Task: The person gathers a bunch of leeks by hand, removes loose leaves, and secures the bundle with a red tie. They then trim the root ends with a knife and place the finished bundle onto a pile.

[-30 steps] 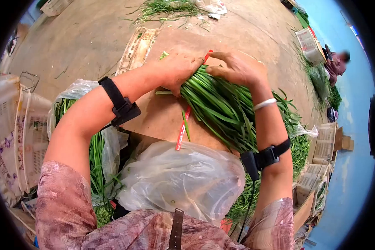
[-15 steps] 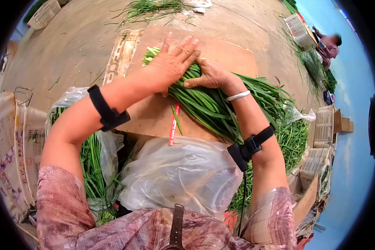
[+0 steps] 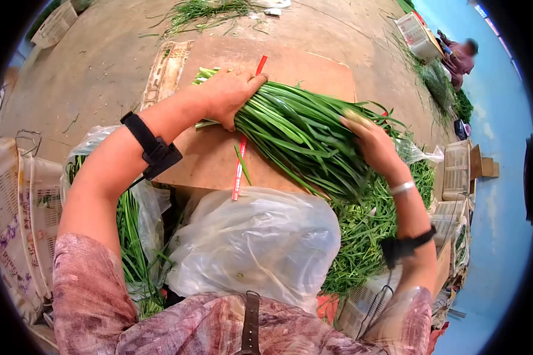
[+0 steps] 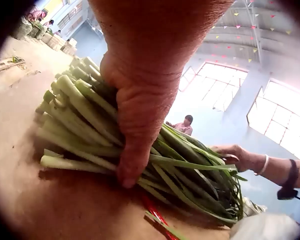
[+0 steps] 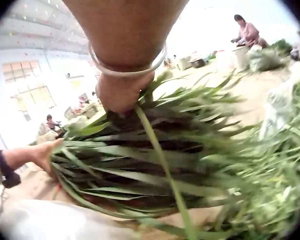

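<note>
A thick bunch of garlic chives [image 3: 302,121], flat green leaves with pale cut stems, lies across a brown board [image 3: 201,157]. My left hand [image 3: 228,94] grips it near the stem end; its thumb comes down the near side in the left wrist view. My right hand [image 3: 373,142], blurred, lies over the leafy end with its fingers fairly straight, touching the leaves. One long leaf [image 5: 162,160] hangs beside it in the right wrist view. Beneath the bunch runs a red tie strip [image 3: 237,180], one end showing beyond the left hand and the other toward my lap.
A clear plastic bag [image 3: 254,242] covers my lap. Loose greens [image 3: 361,242] heap at the right, and a bag of greens [image 3: 127,225] stands at the left. White crates [image 3: 456,171] line the right side. Another person [image 3: 459,59] sits at the far right.
Both hands were together near the stem end. The left hand has settled its grip there, while the right hand has slid along the bunch to the leafy end. More of the red strip shows.
</note>
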The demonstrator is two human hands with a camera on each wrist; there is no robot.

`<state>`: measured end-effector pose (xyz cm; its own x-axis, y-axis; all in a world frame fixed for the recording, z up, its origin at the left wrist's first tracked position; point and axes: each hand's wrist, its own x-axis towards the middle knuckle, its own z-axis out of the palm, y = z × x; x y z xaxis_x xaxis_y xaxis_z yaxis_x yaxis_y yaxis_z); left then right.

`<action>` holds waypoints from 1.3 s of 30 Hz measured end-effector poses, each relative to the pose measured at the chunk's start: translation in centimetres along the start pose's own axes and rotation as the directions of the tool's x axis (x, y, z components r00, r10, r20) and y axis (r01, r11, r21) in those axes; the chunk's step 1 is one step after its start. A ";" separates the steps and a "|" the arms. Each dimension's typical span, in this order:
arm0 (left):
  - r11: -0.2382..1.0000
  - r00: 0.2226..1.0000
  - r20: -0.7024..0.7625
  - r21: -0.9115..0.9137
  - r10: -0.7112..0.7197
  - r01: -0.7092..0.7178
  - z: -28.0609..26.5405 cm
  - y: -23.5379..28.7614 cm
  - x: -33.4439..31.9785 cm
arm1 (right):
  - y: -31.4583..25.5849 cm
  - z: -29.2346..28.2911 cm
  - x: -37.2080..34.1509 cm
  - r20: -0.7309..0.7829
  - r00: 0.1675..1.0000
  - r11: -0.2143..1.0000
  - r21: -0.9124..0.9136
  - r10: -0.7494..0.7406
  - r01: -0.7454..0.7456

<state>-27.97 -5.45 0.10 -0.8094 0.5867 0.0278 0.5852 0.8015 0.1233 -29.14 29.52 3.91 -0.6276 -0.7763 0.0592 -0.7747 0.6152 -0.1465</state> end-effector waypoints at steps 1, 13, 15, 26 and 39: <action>1.000 1.000 0.000 -0.008 0.006 -0.006 0.1 -0.1 0.1 | 1.9 -0.6 -2.7 0.066 0.995 0.996 -0.064 0.071 -0.067; 0.999 1.000 0.010 0.033 -0.022 0.022 0.1 0.1 -0.3 | -1.4 -5.7 9.8 0.038 0.911 0.878 0.254 0.411 -0.406; 0.997 0.999 -0.001 0.061 -0.037 0.037 -0.1 0.5 -0.4 | -0.7 1.0 16.8 0.033 0.952 0.870 0.396 0.305 -0.292; 0.991 0.957 -0.287 -0.132 -0.053 0.015 2.3 0.1 -1.9 | -4.5 6.0 19.7 -0.085 0.918 0.712 0.660 0.388 -0.239; 0.965 0.974 -0.167 0.190 -0.150 0.182 1.4 0.9 -1.5 | -4.9 7.7 17.7 -0.333 0.943 0.811 0.552 0.003 0.193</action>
<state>-26.17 -5.50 -1.20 -0.8850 0.4317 0.1746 0.4271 0.9019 -0.0649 -35.89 11.70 -1.88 -0.6198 -0.6844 0.3840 -0.7064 0.2734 -0.6529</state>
